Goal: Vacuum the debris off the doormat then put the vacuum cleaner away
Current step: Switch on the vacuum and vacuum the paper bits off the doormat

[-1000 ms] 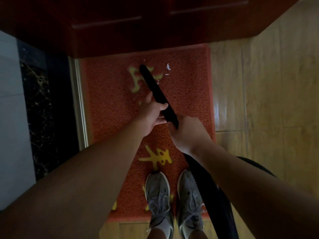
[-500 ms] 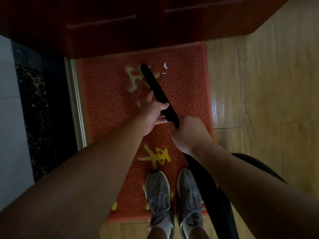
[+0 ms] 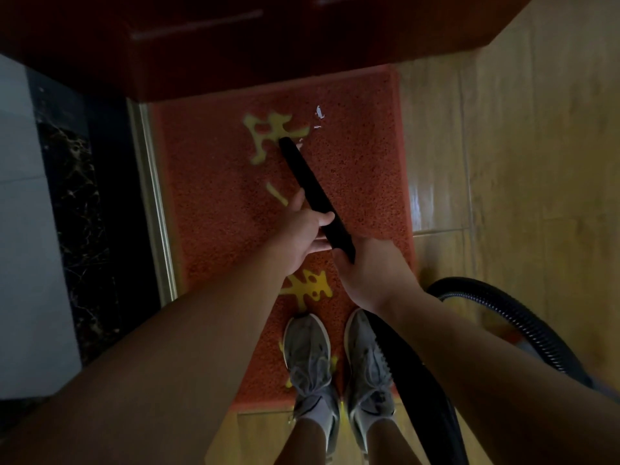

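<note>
A red doormat point(image 3: 214, 182) with yellow characters lies before a dark red door. A few white scraps of debris point(image 3: 318, 113) sit near its far right part. Both hands hold the black vacuum nozzle point(image 3: 303, 172): my left hand point(image 3: 303, 231) grips its middle, my right hand point(image 3: 367, 268) grips its rear end. The nozzle tip rests on the mat at the upper yellow character, just below and left of the scraps. Its black ribbed hose point(image 3: 503, 312) loops away to the right behind my right arm.
A dark red door point(image 3: 268, 38) closes the far side. A metal threshold strip point(image 3: 154, 203) and black marble point(image 3: 77, 209) border the mat on the left. Wood flooring point(image 3: 520, 162) spreads to the right. My two grey shoes point(image 3: 308, 360) stand on the mat's near end.
The nozzle tip has drawn back toward me, from above the upper yellow character to its lower right part. Both hands kept their grip and more of the hose shows at right.
</note>
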Tool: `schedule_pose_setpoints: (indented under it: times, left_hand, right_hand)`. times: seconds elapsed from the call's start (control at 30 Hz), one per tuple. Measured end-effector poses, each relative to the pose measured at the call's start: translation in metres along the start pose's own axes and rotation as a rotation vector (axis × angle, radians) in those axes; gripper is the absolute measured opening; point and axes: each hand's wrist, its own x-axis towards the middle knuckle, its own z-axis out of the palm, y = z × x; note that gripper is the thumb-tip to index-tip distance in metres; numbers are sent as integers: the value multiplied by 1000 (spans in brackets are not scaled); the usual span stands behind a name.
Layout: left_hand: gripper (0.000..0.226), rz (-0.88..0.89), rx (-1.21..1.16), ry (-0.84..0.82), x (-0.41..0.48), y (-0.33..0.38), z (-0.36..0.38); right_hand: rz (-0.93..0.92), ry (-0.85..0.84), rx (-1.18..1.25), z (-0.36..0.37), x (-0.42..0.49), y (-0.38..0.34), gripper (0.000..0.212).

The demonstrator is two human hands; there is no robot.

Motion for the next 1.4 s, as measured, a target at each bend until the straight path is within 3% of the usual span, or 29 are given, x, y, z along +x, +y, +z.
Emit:
schedule_pose_setpoints:
  times: [1.4]
  left_hand:
    - [76, 37, 42, -71, -6, 2, 62]
  right_hand:
    - [104, 63, 75, -31, -14, 37, 25]
